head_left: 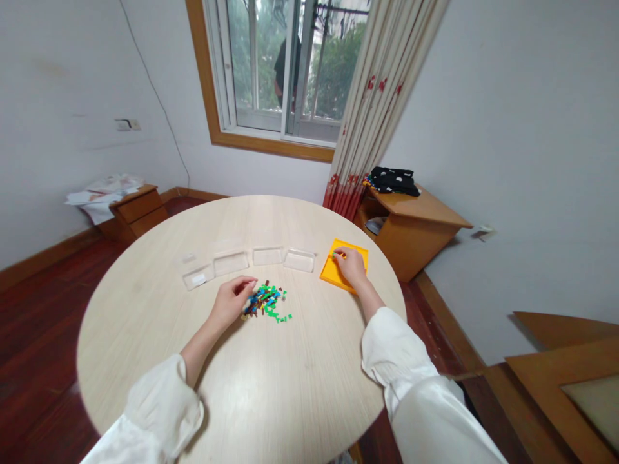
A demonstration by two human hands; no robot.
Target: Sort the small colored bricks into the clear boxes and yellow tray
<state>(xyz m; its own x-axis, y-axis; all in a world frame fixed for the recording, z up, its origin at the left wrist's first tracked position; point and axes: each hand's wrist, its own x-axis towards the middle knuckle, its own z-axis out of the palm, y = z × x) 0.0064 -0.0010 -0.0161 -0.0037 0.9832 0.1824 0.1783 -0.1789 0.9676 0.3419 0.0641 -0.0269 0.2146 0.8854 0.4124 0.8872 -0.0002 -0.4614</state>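
A pile of small green, blue, brown and yellow blocks [269, 299] lies on the round pale table [280, 386]. At the pile's left edge is my left hand [233, 299], its fingers pinched together; what they hold, if anything, is too small to name. Over the yellow tray [329, 272] on the right, my right hand [352, 263] pinches a small green block [334, 254] between thumb and fingertips. The rest of the tray under that hand is hidden.
Clear plastic boxes stand in a row behind the pile, among them one at the left [198, 277] and one at the right [299, 260]. A wooden cabinet [416, 238] with dark cloth [394, 181] stands beyond the table's right edge, by a curtain [370, 103].
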